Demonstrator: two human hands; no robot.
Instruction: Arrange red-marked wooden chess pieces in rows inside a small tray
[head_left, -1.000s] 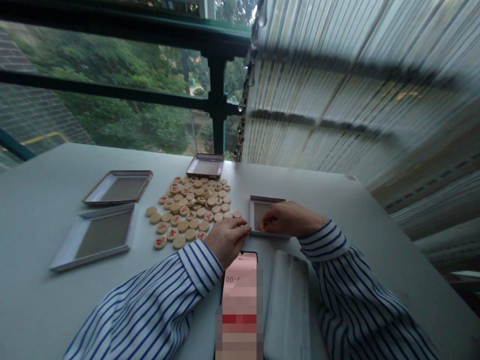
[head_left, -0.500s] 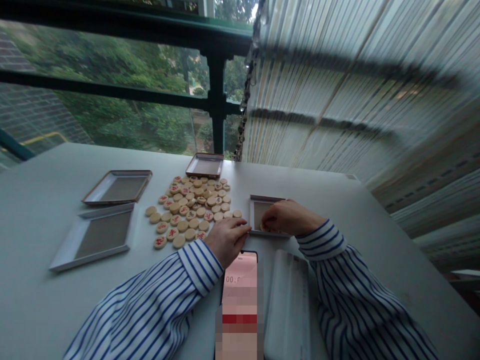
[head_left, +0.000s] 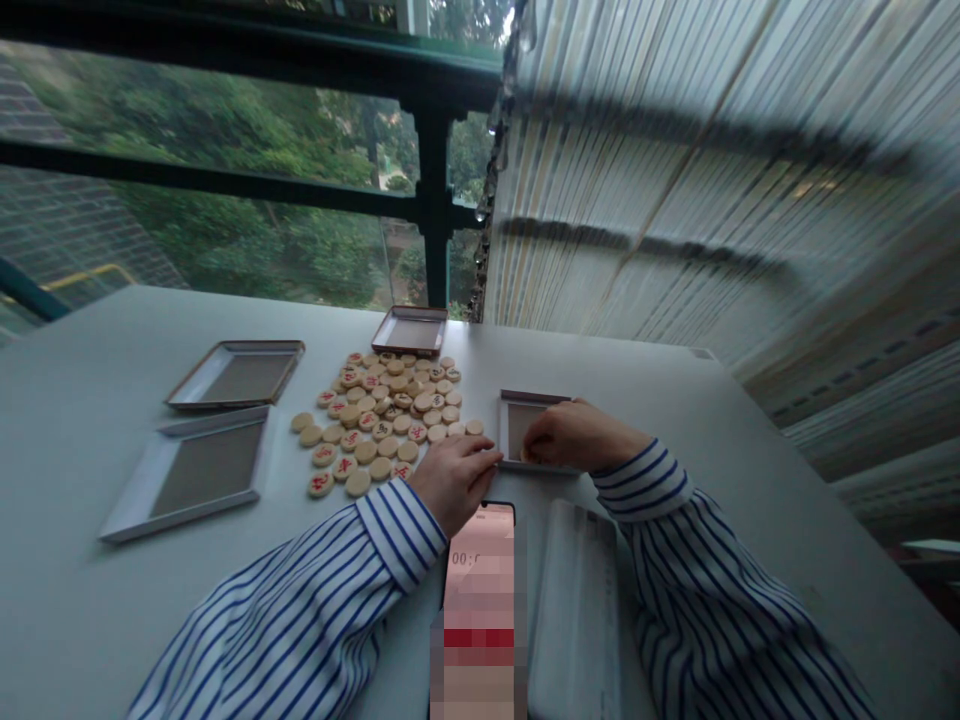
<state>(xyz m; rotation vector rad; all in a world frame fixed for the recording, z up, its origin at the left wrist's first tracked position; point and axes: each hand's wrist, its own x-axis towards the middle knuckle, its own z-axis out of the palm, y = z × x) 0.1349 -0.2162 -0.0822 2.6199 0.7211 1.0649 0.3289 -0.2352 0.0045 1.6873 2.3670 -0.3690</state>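
Dozens of xiangqi pieces (head_left: 380, 429): loosely spread and partly stacked on the white table (head_left: 660, 395), from its middle towards the far edge; some show red or black characters, others a plain face.
Right hand (head_left: 534, 445): I have it inside the right-hand tray (head_left: 517, 415), fingers bent and drawn together over the near wall side.
Piece at right fingertips (head_left: 524, 455): only a sliver visible inside that tray; I cannot tell whether I am pinching it or merely touching it.
Left hand (head_left: 454, 478): fingers loosely extended, tips at the same tray's near left corner; I cannot tell whether they press on it. My palm side is hidden.
Rear tray (head_left: 411, 332): brown-rimmed, open, near the table's far edge, just behind the pieces.
Left side: one brown-rimmed tray (head_left: 259, 375), with a white-walled tray (head_left: 214, 475) just in front, both open, between the pieces and the table's left edge.
Phone (head_left: 480, 560): face up below the right-hand tray, beside my left wrist, digits lit.
Translucent plastic case (head_left: 576, 600): lengthwise just right of the phone.
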